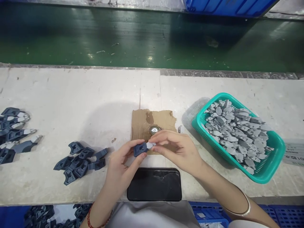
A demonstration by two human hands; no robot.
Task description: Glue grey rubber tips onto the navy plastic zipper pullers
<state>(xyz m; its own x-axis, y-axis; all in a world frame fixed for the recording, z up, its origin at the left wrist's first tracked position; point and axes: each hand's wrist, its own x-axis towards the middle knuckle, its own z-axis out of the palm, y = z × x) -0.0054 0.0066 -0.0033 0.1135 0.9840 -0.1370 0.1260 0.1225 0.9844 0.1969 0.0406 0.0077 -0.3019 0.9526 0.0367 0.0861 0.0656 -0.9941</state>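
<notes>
Red bracelet (89, 217) L, pale bangle (248, 207) R; prob. grey top (152, 216).

A scuffed white workbench (47, 88) is carrying a torn cardboard sheet (137, 126) at its middle, with a black phone (154, 185) lying just in front. A teal basket (276, 158) is resting to the right; dark parts (82, 167) are lying heaped at left, and pale-ended dark pieces (16, 135) are lying clustered farther left.
</notes>
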